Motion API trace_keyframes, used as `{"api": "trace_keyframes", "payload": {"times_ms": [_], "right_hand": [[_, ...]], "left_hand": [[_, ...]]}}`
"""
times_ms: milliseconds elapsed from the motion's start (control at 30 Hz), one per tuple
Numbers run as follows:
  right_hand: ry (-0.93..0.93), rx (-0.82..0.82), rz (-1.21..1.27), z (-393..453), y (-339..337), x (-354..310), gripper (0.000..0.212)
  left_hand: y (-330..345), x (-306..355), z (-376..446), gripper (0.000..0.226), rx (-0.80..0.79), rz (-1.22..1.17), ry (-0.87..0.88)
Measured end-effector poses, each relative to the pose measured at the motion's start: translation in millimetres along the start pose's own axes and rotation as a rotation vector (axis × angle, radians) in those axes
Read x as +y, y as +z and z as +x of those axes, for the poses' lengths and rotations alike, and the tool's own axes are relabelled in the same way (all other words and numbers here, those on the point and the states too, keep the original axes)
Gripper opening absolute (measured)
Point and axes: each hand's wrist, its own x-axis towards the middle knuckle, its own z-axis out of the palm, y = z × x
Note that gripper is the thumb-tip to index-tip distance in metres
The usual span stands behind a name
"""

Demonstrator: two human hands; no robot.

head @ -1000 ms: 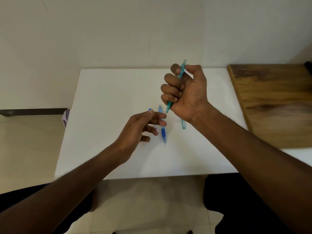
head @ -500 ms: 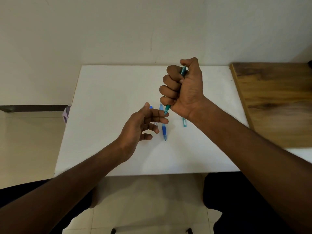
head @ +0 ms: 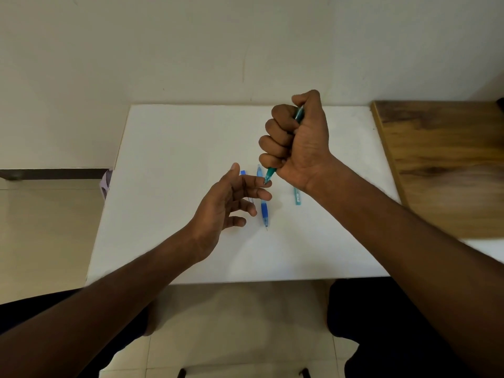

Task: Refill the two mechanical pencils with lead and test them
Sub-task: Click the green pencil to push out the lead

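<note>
while the left hand (head: pixel 229 199) hovers with fingers loosely spread at frame centre, the blue pencil (head: pixel 264 207) lies on the white worktop (head: pixel 174 148) behind its fingertips; farther up, the right hand (head: pixel 297 140) fists the teal pencil (head: pixel 270 174), tip down at the left forefinger.

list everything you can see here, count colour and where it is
teal mechanical pencil: 1, teal, gripped in the right fist, tip pointing down at the left index finger
blue mechanical pencil: 1, blue, lying on the table, partly behind the left fingers
teal lead tube: 1, teal, on the table beside the right wrist
blue lead tube: 1, blue, on the table, mostly hidden behind the left hand
table: 1, white, centre
wooden surface: 1, brown, right of the table
left hand: 1, fingers spread loosely, holds nothing
right hand: 1, fist round the teal pencil
</note>
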Motion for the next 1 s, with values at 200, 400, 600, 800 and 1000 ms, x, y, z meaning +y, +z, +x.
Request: {"api": "trace_keyframes", "payload": {"times_ms": [200, 400, 600, 800, 1000], "right_hand": [[0.030, -0.005, 0.012, -0.3, 0.5, 2.2, 0.060], [0.023, -0.016, 0.006, -0.7, 3.2, 2.3, 0.064], [0.019, -0.031, -0.010, 0.3, 4.8, 4.1, 0.059], [0.021, -0.023, -0.039, -0.3, 6.0, 4.9, 0.063], [0.014, -0.023, -0.013, -0.8, 6.0, 3.2, 0.066]], "left_hand": [[0.9, -0.8, -0.8, 0.067, -0.013, -0.002, -0.003], [3.5, 0.8, -0.8, 0.066, -0.003, 0.008, -0.022], [3.8, 1.1, -0.9, 0.066, 0.010, 0.011, -0.021], [3.5, 0.4, 0.3, 0.066, 0.009, 0.012, -0.023], [1.9, -0.9, 2.7, 0.067, -0.003, 0.005, -0.014]]}}
